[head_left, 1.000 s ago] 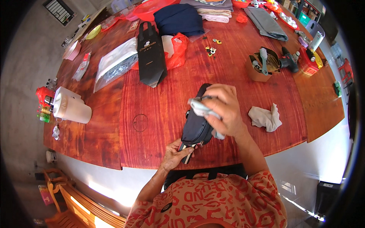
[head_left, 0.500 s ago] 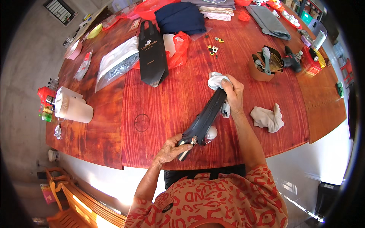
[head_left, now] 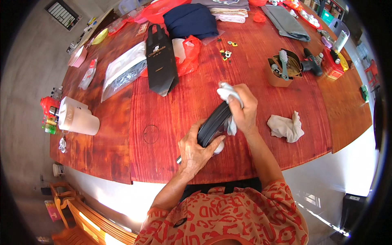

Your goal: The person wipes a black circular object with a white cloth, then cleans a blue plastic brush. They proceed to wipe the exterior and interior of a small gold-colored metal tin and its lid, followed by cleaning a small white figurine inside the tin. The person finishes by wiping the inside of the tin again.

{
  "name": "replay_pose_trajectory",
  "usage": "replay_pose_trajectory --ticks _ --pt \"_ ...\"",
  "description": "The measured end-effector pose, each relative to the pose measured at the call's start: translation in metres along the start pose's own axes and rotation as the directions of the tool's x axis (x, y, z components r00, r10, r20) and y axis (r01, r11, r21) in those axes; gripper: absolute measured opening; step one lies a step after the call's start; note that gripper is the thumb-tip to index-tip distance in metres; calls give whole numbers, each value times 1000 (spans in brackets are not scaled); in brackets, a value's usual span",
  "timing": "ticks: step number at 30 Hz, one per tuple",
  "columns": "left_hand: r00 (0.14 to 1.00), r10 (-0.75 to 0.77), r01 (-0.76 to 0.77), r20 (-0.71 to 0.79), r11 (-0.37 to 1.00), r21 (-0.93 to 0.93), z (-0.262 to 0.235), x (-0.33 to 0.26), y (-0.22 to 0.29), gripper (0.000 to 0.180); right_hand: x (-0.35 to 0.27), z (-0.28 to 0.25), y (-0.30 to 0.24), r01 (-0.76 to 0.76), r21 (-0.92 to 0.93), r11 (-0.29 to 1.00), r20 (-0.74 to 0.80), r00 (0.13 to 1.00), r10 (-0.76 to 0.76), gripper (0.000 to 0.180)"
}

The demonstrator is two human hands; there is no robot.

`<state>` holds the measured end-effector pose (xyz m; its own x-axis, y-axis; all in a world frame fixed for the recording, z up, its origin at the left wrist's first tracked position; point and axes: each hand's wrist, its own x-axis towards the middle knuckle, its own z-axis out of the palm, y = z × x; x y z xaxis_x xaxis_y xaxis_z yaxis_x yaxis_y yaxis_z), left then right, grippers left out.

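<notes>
A long black object (head_left: 213,125) with lengthwise ridges slants across the space in front of me; its exact kind I cannot make out. Its lower part is in the grip of my left hand (head_left: 196,147), thumb on the near side and fingers around the far side. A narrow pale-tipped end (head_left: 179,160) sticks out past that hand. At the upper end, my right hand (head_left: 244,107) is closed on a white cloth (head_left: 227,93), pressing it against the black object. Part of a rounded whitish thing (head_left: 219,148) shows beneath, mostly hidden.
A crumpled beige cloth (head_left: 286,126) lies to the right on the red wooden table (head_left: 163,167). Beyond it are a brown box with a brush (head_left: 283,65) and a drill (head_left: 312,62). A black tie-shaped package (head_left: 162,65) lies ahead, a whitish jug (head_left: 79,116) stands left.
My left hand has moved up along the black object and wraps it more fully. My right hand and the white cloth have shifted slightly left and down.
</notes>
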<state>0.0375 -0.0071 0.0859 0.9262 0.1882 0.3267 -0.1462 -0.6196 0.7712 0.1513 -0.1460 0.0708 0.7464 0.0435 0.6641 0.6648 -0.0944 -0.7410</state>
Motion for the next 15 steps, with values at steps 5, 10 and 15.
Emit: replay_pose_trajectory --ticks 5,10,15 --pt "1000 27 -27 -8 999 -41 6 -9 -16 43 -11 17 -53 458 -193 868 124 889 -442 22" --pt "991 -128 131 28 986 -100 1 -3 -5 30 -8 17 -39 437 -166 884 79 900 -430 22" --pt "993 -117 113 2 952 -285 2 1 -11 36 -5 15 -11 -69 184 981 -76 994 85 24"
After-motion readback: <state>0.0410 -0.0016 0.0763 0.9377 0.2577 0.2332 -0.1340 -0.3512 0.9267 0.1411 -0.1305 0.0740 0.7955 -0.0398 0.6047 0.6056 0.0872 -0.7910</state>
